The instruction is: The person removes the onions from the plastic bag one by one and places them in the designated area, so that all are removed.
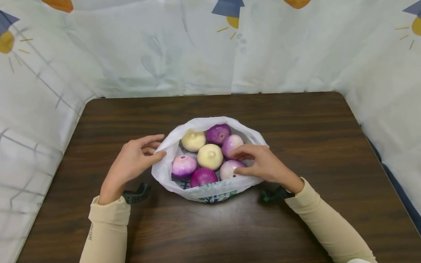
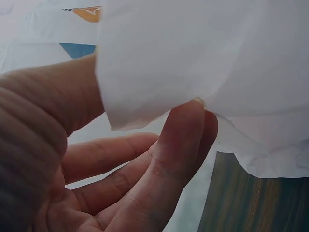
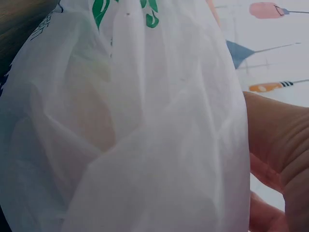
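Observation:
A white plastic bag [image 1: 164,175] stands with its mouth spread wide at the middle of the table, holding several onions. At its left rim my left hand [image 1: 135,159] pinches the plastic between thumb and fingertips; the left wrist view shows those fingers [image 2: 181,135] at the bag's edge. My right hand [image 1: 263,162] reaches over the right rim, fingers and thumb curved around a pale purple onion [image 1: 228,170]. Another pale purple onion [image 1: 230,142] lies just beyond its fingertips. In the right wrist view the bag's wall [image 3: 159,159] hides most of that hand.
Two pale yellow onions [image 1: 210,156] sit mid-bag and at the back left. Around them are a dark purple onion [image 1: 218,133], a striped purple one [image 1: 184,166] and a deep magenta one [image 1: 203,176]. A patterned white cloth [image 1: 191,45] hangs behind the brown table [image 1: 216,234].

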Action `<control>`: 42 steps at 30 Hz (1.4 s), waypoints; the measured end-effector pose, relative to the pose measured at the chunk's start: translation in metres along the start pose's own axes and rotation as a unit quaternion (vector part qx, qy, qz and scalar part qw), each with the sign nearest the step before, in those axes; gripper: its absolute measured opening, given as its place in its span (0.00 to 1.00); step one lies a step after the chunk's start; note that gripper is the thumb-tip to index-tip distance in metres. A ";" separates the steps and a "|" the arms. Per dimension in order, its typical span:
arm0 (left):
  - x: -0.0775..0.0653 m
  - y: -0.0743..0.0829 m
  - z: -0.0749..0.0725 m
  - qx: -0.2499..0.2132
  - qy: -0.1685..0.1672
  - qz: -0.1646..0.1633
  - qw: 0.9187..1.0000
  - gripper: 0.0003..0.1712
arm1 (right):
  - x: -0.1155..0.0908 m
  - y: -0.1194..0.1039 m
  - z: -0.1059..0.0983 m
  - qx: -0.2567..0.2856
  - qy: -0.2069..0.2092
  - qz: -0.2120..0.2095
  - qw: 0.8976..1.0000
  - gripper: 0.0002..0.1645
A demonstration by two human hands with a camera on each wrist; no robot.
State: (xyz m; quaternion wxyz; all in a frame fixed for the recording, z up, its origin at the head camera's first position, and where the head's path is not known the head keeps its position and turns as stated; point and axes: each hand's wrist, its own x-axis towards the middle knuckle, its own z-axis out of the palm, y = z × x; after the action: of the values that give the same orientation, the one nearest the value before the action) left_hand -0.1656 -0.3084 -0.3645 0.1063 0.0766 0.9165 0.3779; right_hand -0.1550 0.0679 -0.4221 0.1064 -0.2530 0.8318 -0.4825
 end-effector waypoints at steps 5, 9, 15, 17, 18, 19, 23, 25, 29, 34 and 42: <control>0.001 0.000 0.000 0.001 -0.003 -0.002 1.000 0.32 | -0.001 0.003 0.000 0.007 -0.012 0.010 1.000 0.26; 0.000 0.001 0.000 0.000 -0.005 -0.001 1.000 0.32 | -0.002 0.003 -0.002 0.003 -0.025 0.012 1.000 0.27; 0.000 0.000 0.000 0.007 -0.005 -0.001 1.000 0.32 | -0.003 0.001 -0.005 -0.018 -0.041 0.009 0.999 0.28; 0.000 -0.001 0.000 0.009 -0.005 0.000 1.000 0.31 | -0.003 0.001 -0.007 -0.025 -0.046 0.010 0.999 0.28; 0.000 -0.001 0.000 0.009 -0.005 0.000 1.000 0.31 | -0.003 0.001 -0.008 -0.027 -0.049 0.012 0.998 0.29; 0.000 -0.001 0.000 0.010 -0.005 0.001 1.000 0.31 | -0.003 0.001 -0.008 -0.028 -0.052 0.013 0.998 0.29; 0.001 -0.001 0.000 0.012 -0.005 0.004 1.000 0.31 | -0.005 0.002 -0.011 -0.027 -0.063 0.014 0.998 0.29; 0.001 -0.001 0.000 0.013 -0.005 0.004 1.000 0.31 | -0.005 0.003 -0.011 -0.025 -0.068 0.012 0.997 0.29; 0.001 0.000 0.000 0.012 -0.005 0.004 1.000 0.31 | -0.005 0.004 -0.011 -0.014 -0.073 0.008 0.997 0.29; 0.000 0.000 0.000 0.012 -0.006 0.003 1.000 0.31 | -0.005 0.005 -0.010 -0.007 -0.076 0.014 0.997 0.30; 0.001 0.001 0.000 0.010 -0.010 0.007 1.000 0.31 | -0.005 0.005 -0.010 -0.024 -0.083 0.022 0.996 0.30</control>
State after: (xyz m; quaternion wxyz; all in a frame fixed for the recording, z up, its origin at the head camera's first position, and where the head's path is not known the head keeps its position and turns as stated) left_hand -0.1660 -0.3076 -0.3644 0.1118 0.0880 0.9187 0.3685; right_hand -0.1565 0.0805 -0.4214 0.1790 -0.2766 0.8369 -0.4371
